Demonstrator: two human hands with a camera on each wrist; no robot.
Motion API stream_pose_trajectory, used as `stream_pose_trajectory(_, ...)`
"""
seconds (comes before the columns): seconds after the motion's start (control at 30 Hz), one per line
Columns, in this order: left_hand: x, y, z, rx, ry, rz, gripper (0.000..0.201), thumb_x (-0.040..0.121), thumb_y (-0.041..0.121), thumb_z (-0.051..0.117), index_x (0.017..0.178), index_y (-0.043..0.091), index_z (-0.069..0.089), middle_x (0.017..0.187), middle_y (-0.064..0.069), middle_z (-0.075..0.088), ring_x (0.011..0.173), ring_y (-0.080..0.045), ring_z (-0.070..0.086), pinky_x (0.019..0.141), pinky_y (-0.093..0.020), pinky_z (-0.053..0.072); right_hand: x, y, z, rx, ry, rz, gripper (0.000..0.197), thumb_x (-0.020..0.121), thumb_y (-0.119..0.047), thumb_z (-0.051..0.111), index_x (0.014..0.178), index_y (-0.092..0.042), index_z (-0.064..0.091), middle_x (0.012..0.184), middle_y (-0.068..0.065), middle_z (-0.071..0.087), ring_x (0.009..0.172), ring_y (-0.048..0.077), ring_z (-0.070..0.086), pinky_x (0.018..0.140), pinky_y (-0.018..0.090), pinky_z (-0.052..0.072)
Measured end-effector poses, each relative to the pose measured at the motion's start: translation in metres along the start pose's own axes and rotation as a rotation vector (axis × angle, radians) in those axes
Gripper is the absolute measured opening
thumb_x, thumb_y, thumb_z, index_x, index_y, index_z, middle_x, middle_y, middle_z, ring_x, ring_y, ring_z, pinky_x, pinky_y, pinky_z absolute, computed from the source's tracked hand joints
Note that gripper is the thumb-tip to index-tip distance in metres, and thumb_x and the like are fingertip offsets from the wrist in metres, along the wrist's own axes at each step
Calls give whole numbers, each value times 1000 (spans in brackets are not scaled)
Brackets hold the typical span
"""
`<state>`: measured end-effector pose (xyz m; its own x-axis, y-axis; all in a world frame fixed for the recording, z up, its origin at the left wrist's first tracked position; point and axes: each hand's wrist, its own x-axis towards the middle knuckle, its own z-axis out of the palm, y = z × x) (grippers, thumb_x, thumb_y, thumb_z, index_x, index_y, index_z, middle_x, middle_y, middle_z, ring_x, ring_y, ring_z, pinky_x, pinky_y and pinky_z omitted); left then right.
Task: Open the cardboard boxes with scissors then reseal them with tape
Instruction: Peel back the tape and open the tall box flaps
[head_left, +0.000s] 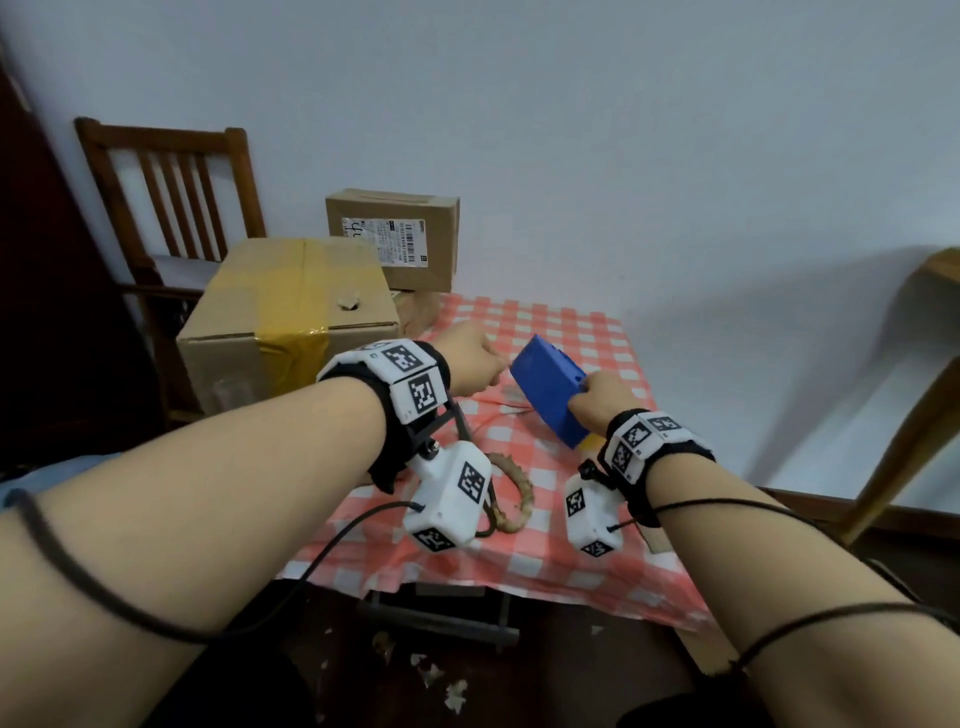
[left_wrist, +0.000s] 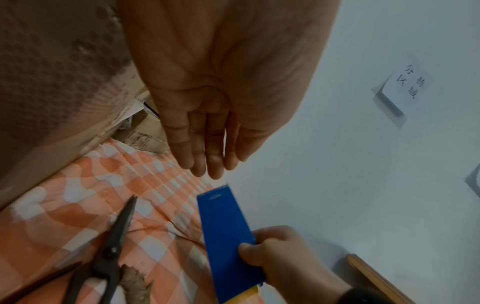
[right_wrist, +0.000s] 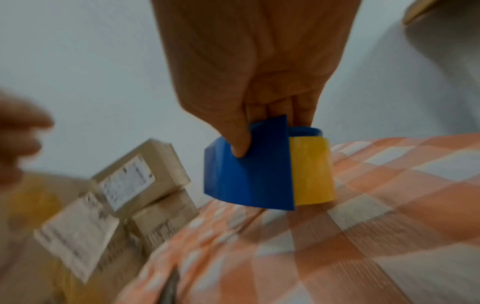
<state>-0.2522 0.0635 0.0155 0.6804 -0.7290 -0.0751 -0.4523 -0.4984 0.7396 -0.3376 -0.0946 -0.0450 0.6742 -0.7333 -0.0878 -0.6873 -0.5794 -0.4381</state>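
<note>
Right hand (head_left: 602, 397) pinches the blue tape dispenser (head_left: 550, 397) over the bench (head_left: 597, 332), thumb on its stiff, light shell, a sound hold off the yellow tape (right_wrist: 313, 170), while the left hand (left_wrist: 207, 123), fingers straight, holds nothing.

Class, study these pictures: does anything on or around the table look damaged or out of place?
Yes. The large cardboard box has a torn hole in its top beside the yellow tape. Pale scraps litter the dark floor below the table's near edge.
</note>
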Motion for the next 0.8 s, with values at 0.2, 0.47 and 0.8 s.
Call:
stream_pose_trajectory(0.2,-5,2,6,-304,53,-161,25,99,3,38,76,4,48,71,-11,48,59,-18,45,57,-26,41,-34,2,-35,752,153,111,17,89,-24,49,77,-13,53,74,12,49,67,25,43,56,31,32)
stream_pose_trajectory(0.47,-25,10,9,-674,-159,-372,83,97,60,26,140,-11,31,128,-32,52,110,-41,58,69,-37,50,-69,3,-44,959,137,113,33,94,-37,56,82,-7,51,56,10,44,23,11,38,30,12,28)
stream_pose_trajectory(0.8,-35,21,3,-655,-195,-360,67,91,63,41,84,0,61,82,-15,64,73,-26,58,67,-30,45,-82,-2,-49,900,91,108,40,89,-44,60,76,-7,55,58,10,51,37,17,46,38,18,36)
